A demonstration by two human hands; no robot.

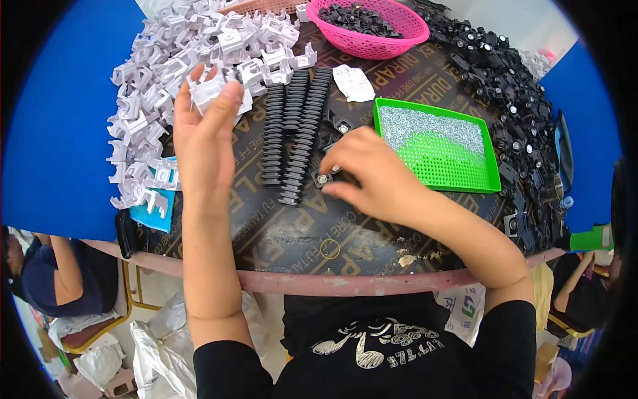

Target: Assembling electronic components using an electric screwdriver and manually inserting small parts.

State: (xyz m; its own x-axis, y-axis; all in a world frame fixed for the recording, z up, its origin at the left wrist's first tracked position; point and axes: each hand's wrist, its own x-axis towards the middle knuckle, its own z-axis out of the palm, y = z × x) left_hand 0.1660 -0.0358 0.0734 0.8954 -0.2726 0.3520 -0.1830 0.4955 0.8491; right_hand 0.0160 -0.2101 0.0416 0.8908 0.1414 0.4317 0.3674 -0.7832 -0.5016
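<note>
My left hand (207,133) is raised over the left side of the table, its fingers closed on a white plastic bracket (210,90). Other white brackets (143,100) lie heaped just behind and left of it. Right of the middle, my right hand (375,169) is low over the table, thumb and forefinger apart on either side of a small black plastic part (321,178) with a shiny metal centre. More such black parts (341,126) lie partly hidden beyond the fingers. Between my hands stand rows of black ribbed pieces (292,133), lined up close together.
A green tray (493,159) of small silvery metal pieces lies to the right. Behind are a pink basket (372,46) of black parts and a crumpled white paper (353,83). Black parts (512,126) pile along the right edge. A blue cloth (156,216) lies at the left.
</note>
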